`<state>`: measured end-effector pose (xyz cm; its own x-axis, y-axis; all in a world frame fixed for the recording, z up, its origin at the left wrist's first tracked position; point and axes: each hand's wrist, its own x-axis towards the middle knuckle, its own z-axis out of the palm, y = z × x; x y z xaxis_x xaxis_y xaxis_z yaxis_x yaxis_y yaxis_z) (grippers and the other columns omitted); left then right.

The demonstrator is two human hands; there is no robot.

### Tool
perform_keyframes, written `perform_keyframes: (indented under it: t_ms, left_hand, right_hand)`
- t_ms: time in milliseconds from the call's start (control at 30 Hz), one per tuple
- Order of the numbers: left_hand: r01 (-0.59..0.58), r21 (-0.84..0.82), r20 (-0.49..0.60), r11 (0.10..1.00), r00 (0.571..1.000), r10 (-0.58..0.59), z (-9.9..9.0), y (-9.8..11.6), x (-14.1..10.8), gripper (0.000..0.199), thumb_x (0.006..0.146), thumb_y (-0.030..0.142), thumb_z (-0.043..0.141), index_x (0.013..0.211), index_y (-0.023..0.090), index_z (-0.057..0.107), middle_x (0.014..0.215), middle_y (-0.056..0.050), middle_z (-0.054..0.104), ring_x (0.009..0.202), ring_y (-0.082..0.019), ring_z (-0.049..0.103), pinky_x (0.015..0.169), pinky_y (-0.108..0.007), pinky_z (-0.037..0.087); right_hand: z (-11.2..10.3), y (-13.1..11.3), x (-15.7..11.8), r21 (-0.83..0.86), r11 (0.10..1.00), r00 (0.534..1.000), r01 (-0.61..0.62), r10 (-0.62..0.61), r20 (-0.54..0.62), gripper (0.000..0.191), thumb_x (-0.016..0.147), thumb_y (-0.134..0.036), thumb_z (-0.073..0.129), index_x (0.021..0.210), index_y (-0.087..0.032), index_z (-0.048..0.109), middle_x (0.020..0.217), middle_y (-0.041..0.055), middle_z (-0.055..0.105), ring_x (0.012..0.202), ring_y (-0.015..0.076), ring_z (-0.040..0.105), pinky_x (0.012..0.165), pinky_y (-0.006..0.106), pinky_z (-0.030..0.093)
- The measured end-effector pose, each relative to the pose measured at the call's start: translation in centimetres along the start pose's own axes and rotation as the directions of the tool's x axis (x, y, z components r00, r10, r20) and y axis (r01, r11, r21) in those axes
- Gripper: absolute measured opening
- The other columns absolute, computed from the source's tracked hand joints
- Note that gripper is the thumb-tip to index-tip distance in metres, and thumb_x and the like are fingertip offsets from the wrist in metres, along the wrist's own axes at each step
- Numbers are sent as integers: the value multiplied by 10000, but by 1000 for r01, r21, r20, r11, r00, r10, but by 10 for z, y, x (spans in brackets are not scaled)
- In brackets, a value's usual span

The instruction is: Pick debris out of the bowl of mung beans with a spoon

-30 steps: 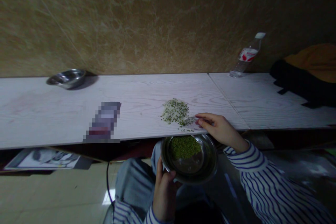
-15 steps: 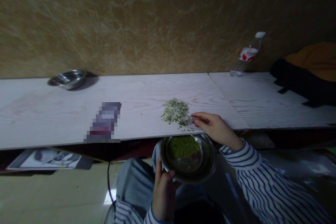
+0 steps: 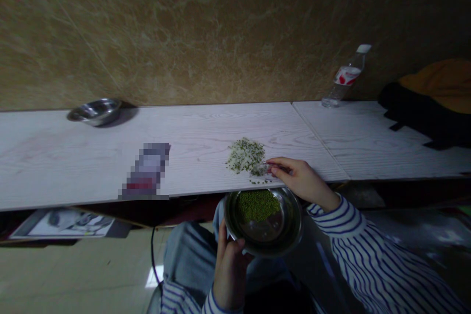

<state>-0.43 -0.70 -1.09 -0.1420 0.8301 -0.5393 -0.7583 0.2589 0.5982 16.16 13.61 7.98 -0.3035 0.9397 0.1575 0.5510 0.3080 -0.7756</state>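
1. On the white table (image 3: 198, 127), close to its front edge, lies a loose pile (image 3: 246, 154) of small green beans mixed with white grains.
2. The right hand (image 3: 290, 174) is just at the right side of this pile. Its thumb and fingers are pinched together on a small clear piece (image 3: 261, 169); what it is exactly, I cannot tell, because it is too blurred.
3. A few single beans (image 3: 260, 182) lie between the pile and the front edge.
4. The left hand (image 3: 231, 262) is gripping a steel bowl (image 3: 263, 233) at its left, near side. The bowl is above the lap, in front of the table; whether it touches the edge, I cannot tell.
5. In this bowl, green beans (image 3: 258, 205) cover the part toward the table, and the nearer part of the bottom is bare.
6. Farther left, near the wall (image 3: 206, 34), stands a second bowl (image 3: 94, 112).
7. To the right, also near the wall, stands a bottle (image 3: 345, 76) with a white cap.
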Motion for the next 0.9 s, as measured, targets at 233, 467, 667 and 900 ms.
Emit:
perform_keyframes:
  t_ms: [233,467,667,900]
  left_hand:
    - [1,-3,-6,1000,1000,-1,-1,0,0,784,599,273,650,1348,373,443,1339,-82,501,1147,-364,515,752,-449,521]
    - [12,-7,1,1000,1000,-12,1,-3,1,777,603,266,638,1344,375,432,1309,-78,529,1109,-346,541,740,-447,523]
    - [-4,-19,29,1000,1000,4,3,1,-3,749,617,259,630,1340,350,458,1297,-83,549,1113,-349,551,792,-477,513]
    - [2,-9,39,1000,999,-2,1,1,-2,765,636,249,615,1367,361,419,1323,-83,526,1135,-358,531,768,-467,519]
  right_hand:
    - [-7,6,2,-8,1000,1000,-2,3,16,275,863,-271,530,1084,-211,682,991,57,734,899,197,677,804,352,541]
    - [-8,8,2,16,1000,999,6,-6,37,275,853,-256,536,1079,-205,685,1016,65,730,896,198,677,813,359,540]
    - [-2,4,4,37,999,999,18,-20,39,272,853,-242,536,1077,-195,684,1030,64,728,914,194,677,829,351,539]
    - [-1,5,4,55,998,999,16,-19,42,268,858,-238,539,1083,-204,680,1038,60,728,925,190,679,849,354,540]
